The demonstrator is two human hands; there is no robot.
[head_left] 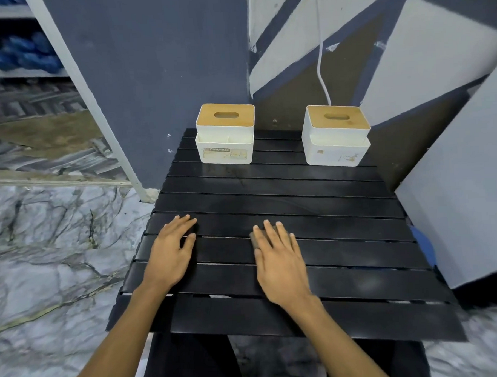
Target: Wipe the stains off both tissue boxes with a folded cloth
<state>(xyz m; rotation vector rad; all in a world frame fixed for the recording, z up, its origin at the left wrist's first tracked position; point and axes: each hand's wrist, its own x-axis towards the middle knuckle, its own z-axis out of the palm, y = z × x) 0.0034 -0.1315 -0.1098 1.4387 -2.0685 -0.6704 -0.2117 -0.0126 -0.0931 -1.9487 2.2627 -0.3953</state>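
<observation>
Two white tissue boxes with wooden lids stand at the far end of a black slatted table (342,210). The left tissue box (225,135) carries a "TISSUE HOLDER" label and yellowish stains on its front. Small brown marks show on the front of the right tissue box (336,136). My left hand (172,254) lies flat on the near slats with straight fingers. Flat on a small grey folded cloth (255,238) rests my right hand (279,258), which hides most of the cloth. Both hands are well short of the boxes.
A dark blue wall rises behind the boxes, and a white cable (321,57) hangs down it to the right box. A pale slanted panel (464,201) crowds the table's right side. Marble floor (45,254) lies to the left.
</observation>
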